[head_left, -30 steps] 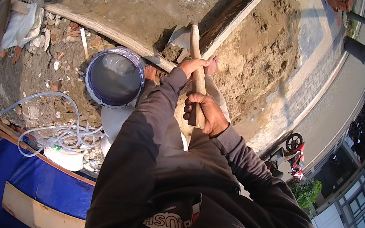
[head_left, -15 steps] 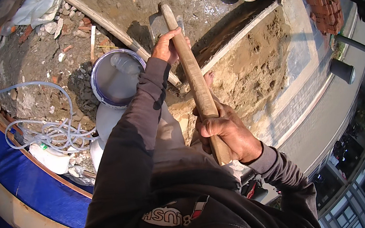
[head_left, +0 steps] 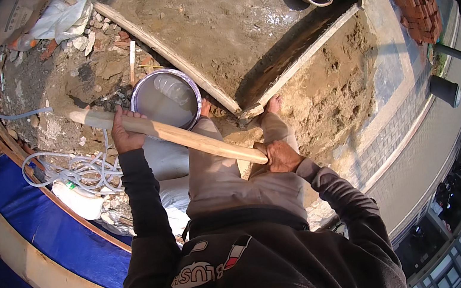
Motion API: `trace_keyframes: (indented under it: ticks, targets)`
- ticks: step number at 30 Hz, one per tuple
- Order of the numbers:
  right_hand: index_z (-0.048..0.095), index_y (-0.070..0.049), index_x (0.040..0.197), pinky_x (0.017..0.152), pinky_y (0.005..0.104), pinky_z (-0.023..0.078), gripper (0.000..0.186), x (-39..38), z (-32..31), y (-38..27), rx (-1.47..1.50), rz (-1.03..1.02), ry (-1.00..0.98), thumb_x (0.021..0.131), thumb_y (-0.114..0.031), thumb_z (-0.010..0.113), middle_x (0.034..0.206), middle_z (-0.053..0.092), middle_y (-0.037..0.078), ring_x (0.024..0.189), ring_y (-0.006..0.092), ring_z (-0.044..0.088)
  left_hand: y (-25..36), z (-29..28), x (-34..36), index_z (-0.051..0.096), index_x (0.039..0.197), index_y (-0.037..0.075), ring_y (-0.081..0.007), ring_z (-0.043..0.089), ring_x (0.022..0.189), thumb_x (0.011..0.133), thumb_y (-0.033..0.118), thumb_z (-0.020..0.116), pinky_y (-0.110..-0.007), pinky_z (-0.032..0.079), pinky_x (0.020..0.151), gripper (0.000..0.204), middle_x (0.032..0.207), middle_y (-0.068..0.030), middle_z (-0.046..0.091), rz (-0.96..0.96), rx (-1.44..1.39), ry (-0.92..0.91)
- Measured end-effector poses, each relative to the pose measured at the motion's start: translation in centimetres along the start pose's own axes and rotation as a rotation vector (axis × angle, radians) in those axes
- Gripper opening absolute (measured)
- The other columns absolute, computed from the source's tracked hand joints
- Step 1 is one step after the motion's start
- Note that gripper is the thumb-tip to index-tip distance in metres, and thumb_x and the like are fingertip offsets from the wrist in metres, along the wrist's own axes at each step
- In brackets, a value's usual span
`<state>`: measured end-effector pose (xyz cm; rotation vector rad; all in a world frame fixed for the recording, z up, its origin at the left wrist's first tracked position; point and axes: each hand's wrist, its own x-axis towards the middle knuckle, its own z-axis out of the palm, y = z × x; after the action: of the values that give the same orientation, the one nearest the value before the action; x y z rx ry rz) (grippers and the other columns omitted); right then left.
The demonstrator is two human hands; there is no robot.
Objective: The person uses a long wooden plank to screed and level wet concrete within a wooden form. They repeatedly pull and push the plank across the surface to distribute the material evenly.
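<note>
Grips a pole (head_left: 193,139) in left hand (head_left: 128,136) at ten o'clock and right hand (head_left: 284,158) at four, with fingers (head_left: 118,118) wrapped round it.

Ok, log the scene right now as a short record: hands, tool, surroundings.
Left hand: closed around wooden handle
Right hand: at the handle's near end, grip partly hidden
Handle's far end: blurred against the rubble
Pail: purple-rimmed, holds greyish liquid
Left side: coiled clear hose, blue sheet
Ahead: boards meeting in a corner

Bright sunlight | hard shadow beside plank (head_left: 307,58) | glints on ground (head_left: 273,16) | edges bowed, black-rimmed
</note>
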<state>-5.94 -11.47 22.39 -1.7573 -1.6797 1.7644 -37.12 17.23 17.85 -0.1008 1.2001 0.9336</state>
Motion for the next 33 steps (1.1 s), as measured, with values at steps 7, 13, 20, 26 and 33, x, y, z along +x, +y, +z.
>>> trace_keyframes:
  ticks: [7,13,20,26,33]
  targets:
    - [0.055,-0.009,0.101,0.084,0.0368,0.042,0.04,9.0,6.0,2.4,-0.437,-0.067,0.366,0.064,-0.014,0.068,0.099,0.06,0.012,0.097,0.0263,0.057,3.5,-3.7,-3.4,0.049,0.072,0.013,-0.0158,0.046,0.064,0.087,0.021,0.064,-0.037,0.042,0.068,0.022,0.064,0.0007,0.044,0.267,-0.011,-0.122]
    - [0.053,-0.008,0.098,0.077,0.0432,0.045,0.045,3.3,4.7,5.1,-0.236,0.138,0.389,0.056,-0.01,0.067,0.087,0.061,0.016,0.083,0.0355,0.059,-1.3,3.2,-2.0,0.051,0.077,0.011,-0.0151,0.046,0.067,0.086,0.015,0.063,-0.037,0.042,0.069,0.016,0.069,0.0005,0.046,0.158,0.044,-0.211]
    - [0.05,-0.009,0.101,0.064,0.0469,0.048,0.042,-8.2,5.3,7.0,-0.017,0.368,0.507,0.06,-0.005,0.061,0.078,0.059,0.019,0.075,0.0406,0.059,-17.7,9.0,1.5,0.059,0.096,0.004,-0.0176,0.054,0.071,0.077,0.005,0.072,-0.035,0.048,0.066,0.023,0.08,-0.0039,0.054,-0.152,0.193,-0.116]
    - [0.053,-0.005,0.105,0.063,0.0464,0.048,0.043,-6.2,5.3,8.4,0.211,0.434,0.498,0.062,-0.004,0.056,0.072,0.058,0.023,0.073,0.0441,0.059,-29.2,8.8,7.9,0.058,0.091,0.007,-0.0185,0.057,0.069,0.075,0.011,0.076,-0.033,0.05,0.059,0.025,0.078,-0.0042,0.056,-0.29,0.402,-0.115]
    - [0.056,0.001,0.094,0.062,0.0375,0.046,0.033,8.3,6.4,16.6,0.629,0.285,0.658,0.062,-0.004,0.057,0.068,0.055,0.018,0.061,0.0309,0.05,-40.1,4.0,13.0,0.056,0.078,0.008,-0.0157,0.052,0.054,0.077,0.023,0.076,-0.031,0.045,0.046,0.024,0.068,-0.0031,0.053,-0.292,0.664,0.094]
